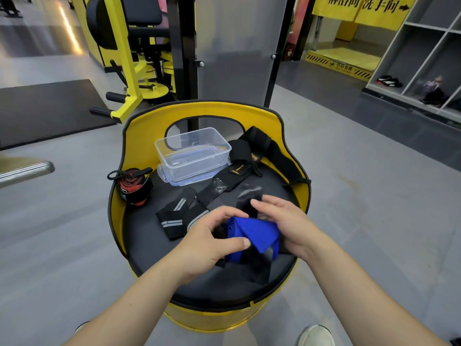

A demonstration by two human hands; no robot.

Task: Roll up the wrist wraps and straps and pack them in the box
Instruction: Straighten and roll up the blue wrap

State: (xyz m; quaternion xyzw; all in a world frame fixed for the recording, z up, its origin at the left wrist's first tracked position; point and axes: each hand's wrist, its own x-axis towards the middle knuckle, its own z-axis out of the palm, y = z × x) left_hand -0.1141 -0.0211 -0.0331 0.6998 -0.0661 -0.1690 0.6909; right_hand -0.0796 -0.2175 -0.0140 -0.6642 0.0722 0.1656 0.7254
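A blue wrist wrap (257, 233), partly rolled, sits between both hands over the black seat (154, 245) of a yellow barrel chair. My left hand (212, 242) grips its left end, thumb across the roll. My right hand (284, 221) holds the right side, fingers over a black velcro tail (249, 198). The clear plastic box (193, 152) stands open at the back of the seat on its lid. A rolled red-and-black wrap (134, 187) lies at the left. A black wrap with grey stripes (178, 216) and black straps (252, 156) lie unrolled.
The chair's yellow backrest (139, 136) curves around the seat's back and sides. Yellow gym machines (129, 71) stand behind on the grey floor. A metal bar (27, 171) juts in at left. A shelf unit (421, 58) is at far right. My shoe (316, 335) is below.
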